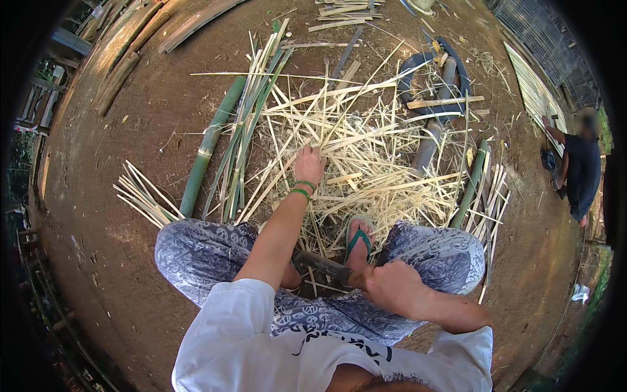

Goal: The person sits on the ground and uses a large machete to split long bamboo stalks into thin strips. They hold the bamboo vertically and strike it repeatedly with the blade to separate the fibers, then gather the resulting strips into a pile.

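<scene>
Tightly, right fingers [377, 279] grip a knife [323, 266]; left fingers [307, 152] touch pale strips [366, 140].

A heap of pale strips [366, 186] sprawls across brown earth [98, 228], with one green pole [212, 147] lying to its left and another [471, 186] to its right. Green strips [243, 150] lie between the left pole and the heap, while a log [428, 147] and a black ring [405, 77] sit together at upper right. A plank [199, 25] lies at upper left.
</scene>
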`<state>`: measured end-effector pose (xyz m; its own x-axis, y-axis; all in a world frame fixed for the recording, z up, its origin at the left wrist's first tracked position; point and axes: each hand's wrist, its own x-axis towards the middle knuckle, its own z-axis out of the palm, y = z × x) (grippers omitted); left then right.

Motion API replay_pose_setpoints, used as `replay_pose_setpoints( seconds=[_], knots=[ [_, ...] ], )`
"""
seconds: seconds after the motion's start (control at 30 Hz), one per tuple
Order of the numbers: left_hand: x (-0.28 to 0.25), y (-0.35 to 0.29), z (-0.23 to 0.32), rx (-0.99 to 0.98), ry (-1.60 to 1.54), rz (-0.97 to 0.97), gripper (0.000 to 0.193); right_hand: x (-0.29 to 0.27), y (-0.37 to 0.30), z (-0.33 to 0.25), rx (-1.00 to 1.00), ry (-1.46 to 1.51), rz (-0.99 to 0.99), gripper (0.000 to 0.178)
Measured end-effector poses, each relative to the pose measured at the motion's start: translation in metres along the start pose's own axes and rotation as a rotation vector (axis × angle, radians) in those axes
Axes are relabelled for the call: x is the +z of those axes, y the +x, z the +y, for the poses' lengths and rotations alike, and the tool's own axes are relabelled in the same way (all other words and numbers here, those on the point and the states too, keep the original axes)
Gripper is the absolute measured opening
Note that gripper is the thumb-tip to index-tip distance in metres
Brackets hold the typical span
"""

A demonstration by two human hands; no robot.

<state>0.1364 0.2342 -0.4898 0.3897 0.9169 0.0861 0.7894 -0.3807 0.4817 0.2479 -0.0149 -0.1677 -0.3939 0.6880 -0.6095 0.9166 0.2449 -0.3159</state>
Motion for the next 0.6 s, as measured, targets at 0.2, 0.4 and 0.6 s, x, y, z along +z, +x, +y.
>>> replay_pose_setpoints(
  seconds=[0.2,0.4,0.6],
  knots=[
    [0.032,0.008,-0.005,-0.108,0.055,0.013,0.027,0.003,0.004,0.000,0.000,0.070,-0.046,0.014],
    [0.033,0.017,-0.014,-0.166,-0.329,0.098,0.018,0.002,0.003,0.002,-0.009,0.084,-0.047,0.014],
    [0.035,0.033,-0.042,-0.428,-0.704,-0.051,0.023,0.001,0.004,0.002,-0.056,0.031,-0.021,0.014]
  ],
)
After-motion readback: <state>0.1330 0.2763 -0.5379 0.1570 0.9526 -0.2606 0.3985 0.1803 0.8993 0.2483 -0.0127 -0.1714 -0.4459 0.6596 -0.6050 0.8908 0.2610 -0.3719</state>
